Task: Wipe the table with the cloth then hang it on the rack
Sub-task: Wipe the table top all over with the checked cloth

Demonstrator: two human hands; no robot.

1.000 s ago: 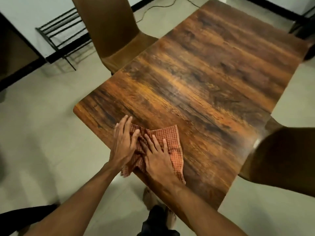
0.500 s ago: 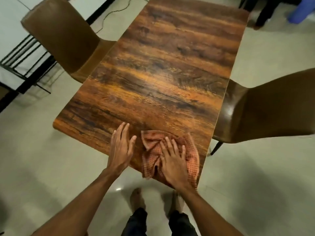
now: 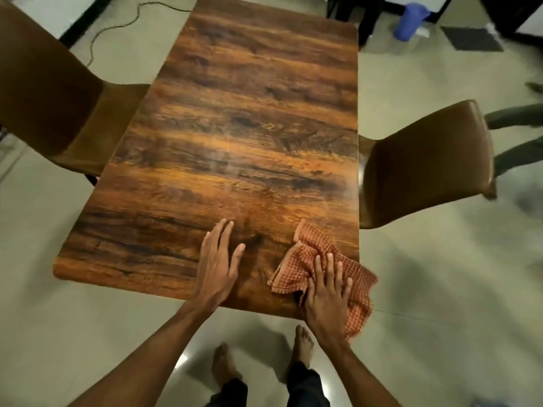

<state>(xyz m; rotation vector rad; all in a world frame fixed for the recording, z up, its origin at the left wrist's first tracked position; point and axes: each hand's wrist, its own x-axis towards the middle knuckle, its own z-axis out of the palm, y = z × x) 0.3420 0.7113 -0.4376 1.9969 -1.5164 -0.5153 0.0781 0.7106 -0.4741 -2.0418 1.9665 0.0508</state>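
A long dark wooden table (image 3: 235, 136) runs away from me. An orange checked cloth (image 3: 305, 254) lies crumpled at the table's near right corner, part of it hanging over the edge. My right hand (image 3: 326, 295) presses flat on the cloth with fingers spread. To its left, my left hand (image 3: 217, 265) rests flat and open on the bare wood near the front edge, apart from the cloth. No rack shows in this view.
A brown chair (image 3: 50, 107) stands at the table's left side and another brown chair (image 3: 426, 160) at its right. A black cable (image 3: 117, 22) trails on the floor at the back left. A blue container (image 3: 411, 19) sits far right. Another person's legs (image 3: 517, 136) are at the right edge.
My right hand has slid the cloth rightward along the near edge to the right corner. My left hand has come off the cloth and stays on the wood. The rack has left the view.
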